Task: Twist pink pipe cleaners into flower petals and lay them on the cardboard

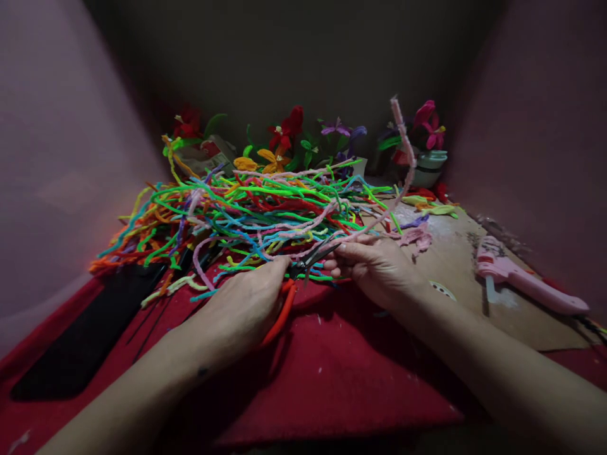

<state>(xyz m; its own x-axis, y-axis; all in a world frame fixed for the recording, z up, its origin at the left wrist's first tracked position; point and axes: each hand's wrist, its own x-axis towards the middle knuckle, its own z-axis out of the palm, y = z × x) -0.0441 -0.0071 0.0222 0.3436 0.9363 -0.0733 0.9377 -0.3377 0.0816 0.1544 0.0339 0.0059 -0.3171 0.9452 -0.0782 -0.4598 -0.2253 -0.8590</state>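
My left hand (249, 303) is closed around red-handled pliers (290, 297) whose dark jaws point right toward a pink pipe cleaner (404, 158). My right hand (374, 262) pinches that pink pipe cleaner near its lower end; the rest of it curves up and away to the right. Both hands rest over a red cloth (341, 373), at the near edge of a large tangled pile of multicoloured pipe cleaners (251, 212).
Finished pipe-cleaner flowers (284, 136) stand along the back, some in a small pot (429, 165). A pink glue gun (516, 275) lies on a brown board (459, 253) at the right. A flat black object (90, 335) lies at the left. Pinkish walls close in both sides.
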